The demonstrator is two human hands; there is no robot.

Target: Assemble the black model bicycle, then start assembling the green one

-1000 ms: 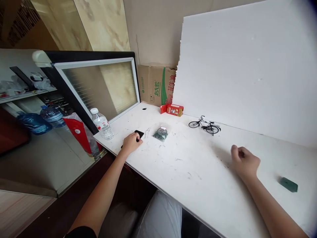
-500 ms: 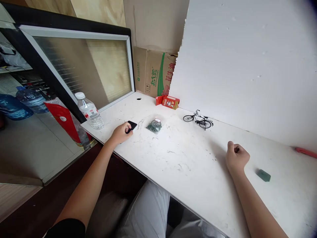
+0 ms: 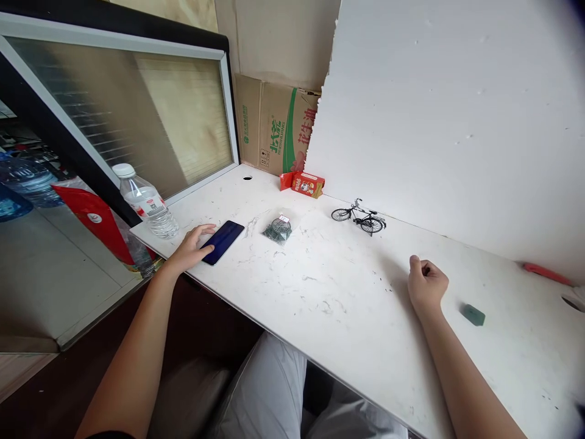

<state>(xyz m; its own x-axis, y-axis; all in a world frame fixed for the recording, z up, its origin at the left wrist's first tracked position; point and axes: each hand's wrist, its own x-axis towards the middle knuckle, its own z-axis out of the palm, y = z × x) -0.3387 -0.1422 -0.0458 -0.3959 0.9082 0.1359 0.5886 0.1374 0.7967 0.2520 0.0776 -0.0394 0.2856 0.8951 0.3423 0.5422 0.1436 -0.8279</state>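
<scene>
My left hand (image 3: 189, 247) rests at the left side of a dark smartphone (image 3: 223, 242) lying flat on the white table. Its thumb touches the phone's near corner, with the other fingers stretched along the edge. To the right of the phone is a clear plastic bag (image 3: 278, 230) with dark green parts and a small spoked wheel. My right hand (image 3: 427, 285) is closed in a fist above the table; a dark gap shows inside the curled fingers, and its contents are hidden. A black model bicycle (image 3: 359, 218) stands beyond it, and a green block (image 3: 473, 314) lies to its right.
A water bottle (image 3: 145, 200) stands at the table's left edge. Toward the back are a small red box (image 3: 307, 184) and a cardboard carton (image 3: 274, 128). A red tool (image 3: 547, 272) lies at the far right by the white wall panel (image 3: 434, 116).
My left hand has let go of the phone, which now lies flat with its whole screen showing. That hand has drawn back left. The right fist stays closed; the view has shifted slightly.
</scene>
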